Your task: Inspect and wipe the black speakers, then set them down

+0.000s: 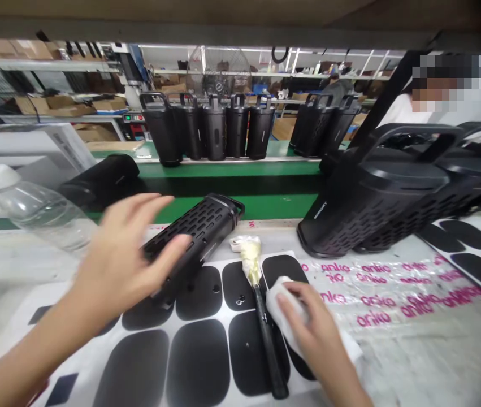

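My left hand [132,254] is blurred, its fingers spread, and its thumb rests on a black perforated cylindrical speaker [193,243] lying on its side. My right hand [308,322] grips a white cloth [285,308] against a sheet of black rounded adhesive pads [198,362]. Beside that cloth lies a black-handled tool [268,345], its tip wrapped in a yellowish rag [251,259]. A larger black speaker [371,209] with a carry handle stands tilted to the right of my hands.
A green conveyor [223,189] carries a row of upright black speakers [215,127]. A clear plastic bottle [32,209] lies at left, and pink-printed plastic film [397,294] covers the bench at right. A co-worker's white sleeve [405,110] shows top right, with shelves of cardboard boxes [49,104] behind.
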{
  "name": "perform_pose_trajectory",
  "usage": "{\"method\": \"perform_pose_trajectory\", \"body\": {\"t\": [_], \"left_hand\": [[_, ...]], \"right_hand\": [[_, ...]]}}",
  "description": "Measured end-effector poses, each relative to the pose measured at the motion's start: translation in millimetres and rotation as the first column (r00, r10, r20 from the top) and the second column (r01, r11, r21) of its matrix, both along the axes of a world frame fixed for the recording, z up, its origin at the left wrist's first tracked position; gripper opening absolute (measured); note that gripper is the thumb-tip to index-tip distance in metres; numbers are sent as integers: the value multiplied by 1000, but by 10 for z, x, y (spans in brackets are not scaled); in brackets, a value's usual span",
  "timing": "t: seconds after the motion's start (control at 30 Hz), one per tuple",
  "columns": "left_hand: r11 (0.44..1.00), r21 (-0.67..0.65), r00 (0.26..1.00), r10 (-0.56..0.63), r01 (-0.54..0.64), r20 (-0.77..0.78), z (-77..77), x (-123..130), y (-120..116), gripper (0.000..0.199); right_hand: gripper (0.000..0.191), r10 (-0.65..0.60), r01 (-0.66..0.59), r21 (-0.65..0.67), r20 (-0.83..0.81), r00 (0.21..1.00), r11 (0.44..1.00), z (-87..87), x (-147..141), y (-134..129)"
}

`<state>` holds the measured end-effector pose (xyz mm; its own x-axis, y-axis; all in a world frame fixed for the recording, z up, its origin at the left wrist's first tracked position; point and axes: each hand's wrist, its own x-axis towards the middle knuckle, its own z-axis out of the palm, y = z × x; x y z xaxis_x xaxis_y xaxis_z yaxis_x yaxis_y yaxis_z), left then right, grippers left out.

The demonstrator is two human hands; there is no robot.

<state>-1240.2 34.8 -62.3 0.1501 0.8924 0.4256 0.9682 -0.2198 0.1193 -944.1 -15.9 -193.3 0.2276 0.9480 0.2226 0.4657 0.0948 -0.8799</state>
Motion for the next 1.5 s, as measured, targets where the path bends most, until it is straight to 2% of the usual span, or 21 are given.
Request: {"method": "perform_pose_trajectory", "body": {"t": [0.03, 0.1, 0.17, 0.23, 0.33, 0.4, 0.47, 0.57, 0.67, 0.8, 0.93, 1.03, 1.17, 1.33, 1.4, 1.5], "left_hand": [[991, -130, 997, 12, -21, -72, -10, 198, 105, 76], [964, -252, 990, 53, -84, -128, -68, 449, 346, 109], [927, -366, 987, 32, -88, -154, -129, 515, 526, 112], [909, -411, 988, 1, -66, -157, -152, 461, 564, 102], [923, -385, 985, -62, -4, -160, -157, 321, 355, 92], [945, -305, 969, -176, 118, -170, -190, 254, 129, 91], [944, -209, 936, -296, 256, -191, -253, 228, -81, 91], [926, -124, 900, -376, 356, -219, -367, 247, -282, 86], [926, -91, 893, -378, 367, -243, -446, 277, -356, 81], [924, -93, 884, -382, 371, -271, -459, 293, -388, 82], [930, -123, 885, -367, 345, -288, -405, 338, -431, 79], [929, -133, 868, -371, 346, -329, -373, 380, -459, 79], [935, -129, 864, -355, 331, -356, -363, 402, -469, 79], [938, -148, 875, -345, 312, -341, -358, 408, -485, 85], [938, -149, 873, -345, 312, -346, -359, 416, -501, 88], [938, -132, 865, -347, 321, -362, -363, 427, -518, 87]], "right_hand": [[30, 67, -67, 3, 83, 994, 998, -78, -43, 1], [28, 115, -121, 24, 176, 978, 992, -186, -68, -3], [26, 116, -124, 37, 168, 979, 992, -224, -39, -5], [25, 122, -129, 38, 148, 981, 991, -218, 1, 1], [23, 110, -116, 37, 126, 986, 993, -200, 15, 21], [21, 95, -100, 38, 117, 989, 994, -191, -4, 30], [19, 75, -79, 42, 99, 992, 996, -166, -19, 23], [20, 9, -9, 28, -3, 1000, 1000, -65, -7, -28], [16, -85, 94, 78, -108, 990, 993, 91, -2, -117], [2, -68, 103, 287, -131, 989, 952, 244, -192, -211], [10, -29, 107, 347, -223, 974, 932, 306, -543, -184], [13, -54, 112, 374, -161, 986, 921, 415, -698, -73], [16, 8, 19, 318, -83, 997, 948, 573, -661, 42], [20, 26, -8, 103, -181, 983, 995, 538, -479, -93], [19, 35, -23, 93, -130, 991, 995, 545, -463, -108], [18, 64, -59, 123, -40, 997, 991, 661, -541, 21]]}}
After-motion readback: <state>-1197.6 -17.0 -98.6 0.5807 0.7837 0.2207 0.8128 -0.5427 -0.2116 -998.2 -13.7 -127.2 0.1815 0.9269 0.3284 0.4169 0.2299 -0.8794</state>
